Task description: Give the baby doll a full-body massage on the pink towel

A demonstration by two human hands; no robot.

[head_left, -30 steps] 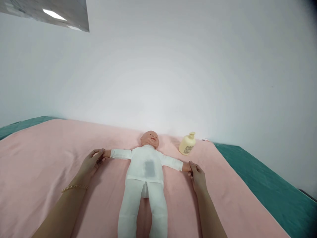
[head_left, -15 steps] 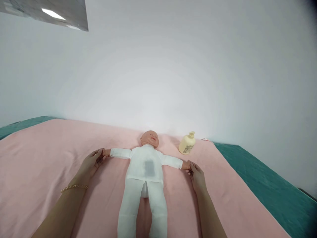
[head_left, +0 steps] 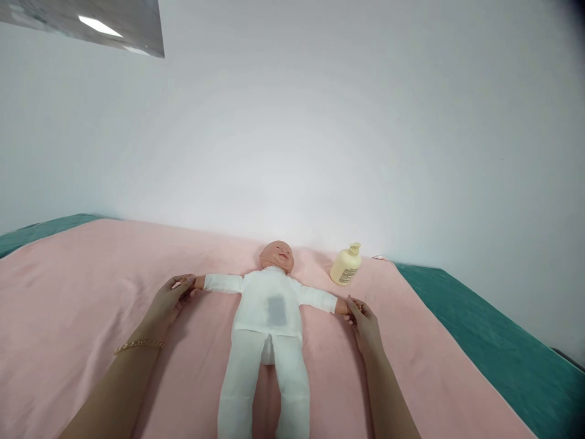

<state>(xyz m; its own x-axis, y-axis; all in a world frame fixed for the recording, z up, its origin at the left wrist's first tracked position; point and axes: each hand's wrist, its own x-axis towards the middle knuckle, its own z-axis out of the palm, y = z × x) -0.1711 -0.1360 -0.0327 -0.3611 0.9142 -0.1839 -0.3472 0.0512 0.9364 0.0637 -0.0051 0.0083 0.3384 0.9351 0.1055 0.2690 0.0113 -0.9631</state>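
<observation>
A baby doll [head_left: 256, 305] in a white long-sleeved top and white leggings lies on its back, arms stretched out to both sides. A grey rectangular patch marks the front of its top. My left hand [head_left: 171, 299], with a gold bracelet [head_left: 139, 345] on the wrist, pinches the doll's hand at the left. At the right, my right hand [head_left: 365, 323] is closed around the doll's other hand, thumb on top. Both of the doll's small hands are partly hidden by my fingers. The lower ends of its legs run out of view.
A pale yellow pump bottle [head_left: 343, 268] stands near the doll's head, on the right. Under everything lies a pink blanket [head_left: 82, 292], over a green surface [head_left: 479, 317] that shows at both sides. A white wall [head_left: 292, 122] rises behind. A shiny grey panel [head_left: 91, 24] hangs at upper left.
Hardly anything differs. The fingers of my left hand have shifted slightly on the doll's hand, and the whole view has moved a touch.
</observation>
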